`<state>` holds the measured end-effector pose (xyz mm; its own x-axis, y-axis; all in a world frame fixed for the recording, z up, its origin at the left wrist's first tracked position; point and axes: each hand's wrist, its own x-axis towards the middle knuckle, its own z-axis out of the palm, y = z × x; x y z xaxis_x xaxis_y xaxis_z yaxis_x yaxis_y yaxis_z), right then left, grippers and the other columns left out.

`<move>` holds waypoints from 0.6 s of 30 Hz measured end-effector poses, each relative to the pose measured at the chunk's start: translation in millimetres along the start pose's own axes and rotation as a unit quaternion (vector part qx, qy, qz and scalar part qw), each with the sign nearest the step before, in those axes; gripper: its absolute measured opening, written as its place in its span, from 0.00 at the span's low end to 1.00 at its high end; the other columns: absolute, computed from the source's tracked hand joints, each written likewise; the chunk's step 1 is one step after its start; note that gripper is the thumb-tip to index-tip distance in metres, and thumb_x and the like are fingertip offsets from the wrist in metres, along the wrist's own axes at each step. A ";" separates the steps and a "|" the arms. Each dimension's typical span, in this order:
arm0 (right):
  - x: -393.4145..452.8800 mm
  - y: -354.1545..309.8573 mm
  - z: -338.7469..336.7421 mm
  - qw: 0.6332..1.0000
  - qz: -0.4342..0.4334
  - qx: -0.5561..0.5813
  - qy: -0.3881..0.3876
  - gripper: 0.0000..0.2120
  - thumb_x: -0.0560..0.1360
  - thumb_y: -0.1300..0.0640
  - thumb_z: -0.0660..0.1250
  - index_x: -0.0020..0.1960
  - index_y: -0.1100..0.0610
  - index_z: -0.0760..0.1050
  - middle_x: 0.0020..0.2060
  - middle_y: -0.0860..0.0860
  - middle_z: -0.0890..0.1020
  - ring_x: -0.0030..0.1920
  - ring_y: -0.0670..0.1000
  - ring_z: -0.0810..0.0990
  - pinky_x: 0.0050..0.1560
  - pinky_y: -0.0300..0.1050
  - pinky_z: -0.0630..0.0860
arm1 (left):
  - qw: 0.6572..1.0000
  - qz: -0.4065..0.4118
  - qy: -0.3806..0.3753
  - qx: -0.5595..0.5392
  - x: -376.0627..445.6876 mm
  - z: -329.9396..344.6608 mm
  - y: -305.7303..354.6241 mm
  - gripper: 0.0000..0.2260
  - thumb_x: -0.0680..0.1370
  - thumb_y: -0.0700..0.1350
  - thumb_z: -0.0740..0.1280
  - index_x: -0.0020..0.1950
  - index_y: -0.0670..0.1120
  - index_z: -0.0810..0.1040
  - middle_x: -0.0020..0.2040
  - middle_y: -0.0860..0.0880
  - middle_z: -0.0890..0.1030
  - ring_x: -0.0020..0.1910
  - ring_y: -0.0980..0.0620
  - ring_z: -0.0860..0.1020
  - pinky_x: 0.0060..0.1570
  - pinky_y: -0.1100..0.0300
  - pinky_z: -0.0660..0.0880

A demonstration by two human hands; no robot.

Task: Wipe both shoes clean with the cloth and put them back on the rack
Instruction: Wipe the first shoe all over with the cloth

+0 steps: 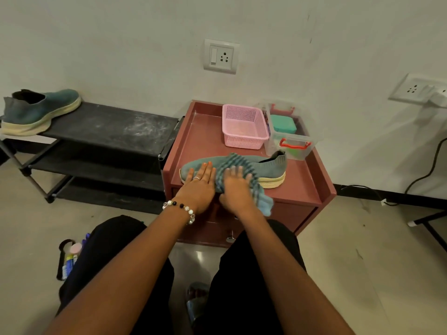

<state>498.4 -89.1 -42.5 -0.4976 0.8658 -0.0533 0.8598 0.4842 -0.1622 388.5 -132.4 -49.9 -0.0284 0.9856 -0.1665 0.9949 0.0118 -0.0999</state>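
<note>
A teal knit shoe [268, 166] with a cream sole lies on its side on the maroon cabinet top [200, 143], toe to the left. My left hand [199, 186] rests flat on its toe, fingers straight. My right hand [237, 187] presses a blue striped cloth [238, 163] onto the middle of the shoe; the cloth drapes over the upper and hangs off the cabinet's front edge. The second teal shoe [38, 112] stands on the top shelf of the black rack [116, 126] at the far left.
A pink basket [244, 126] and a clear box [287, 136] with red latches stand at the back of the cabinet. The wall with sockets is close behind. A black cable [433, 170] hangs at right. My knees sit below the cabinet front.
</note>
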 end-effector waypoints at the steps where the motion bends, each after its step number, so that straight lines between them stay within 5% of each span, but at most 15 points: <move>1: 2.2 -8.1 4.7 1.000 -0.020 0.013 -0.010 0.36 0.71 0.65 0.62 0.76 0.65 0.50 0.76 0.61 0.52 0.76 0.60 0.47 0.74 0.61 0.43 | 1.000 0.002 -0.012 -0.003 0.9 0.5 -1.8 0.28 0.82 0.37 0.50 0.77 0.40 0.38 0.77 0.39 0.37 0.77 0.42 0.38 0.74 0.44 0.40; 7: 6.6 36.6 -11.2 0.986 -0.126 -0.094 -0.046 0.39 0.72 0.64 0.67 0.77 0.59 0.51 0.77 0.53 0.53 0.77 0.51 0.48 0.74 0.55 0.42 | 1.000 0.010 0.008 -0.006 3.0 5.5 -7.5 0.26 0.81 0.36 0.48 0.77 0.37 0.41 0.78 0.38 0.42 0.78 0.44 0.43 0.75 0.49 0.43; 10: 5.3 78.6 -18.2 0.986 -0.024 -0.164 0.017 0.38 0.71 0.63 0.68 0.77 0.59 0.54 0.76 0.52 0.57 0.77 0.49 0.51 0.74 0.59 0.41 | 1.000 0.005 0.028 -0.009 3.7 7.6 -6.5 0.26 0.82 0.37 0.49 0.77 0.37 0.41 0.78 0.38 0.44 0.78 0.44 0.44 0.75 0.49 0.45; 13: 11.1 75.0 -16.1 0.984 0.047 -0.162 0.062 0.26 0.76 0.63 0.62 0.73 0.62 0.62 0.74 0.57 0.63 0.76 0.54 0.56 0.75 0.60 0.47 | 0.998 -0.016 0.066 0.000 6.4 15.6 -0.2 0.25 0.83 0.40 0.49 0.77 0.36 0.43 0.78 0.38 0.46 0.78 0.43 0.46 0.75 0.47 0.45; 18: 22.5 31.0 -8.3 0.994 0.081 -0.066 0.029 0.18 0.76 0.58 0.61 0.64 0.64 0.71 0.66 0.61 0.70 0.70 0.61 0.63 0.71 0.57 0.57 | 0.991 -0.022 0.126 0.040 11.5 28.1 11.1 0.32 0.73 0.39 0.28 0.76 0.33 0.45 0.77 0.33 0.50 0.77 0.39 0.50 0.75 0.46 0.45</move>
<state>514.9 -53.5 -40.6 -0.3471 0.9378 -0.0108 0.9376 0.3467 -0.0259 396.5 -125.6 -80.4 -0.0363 0.9954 0.0886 0.9820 0.0520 -0.1814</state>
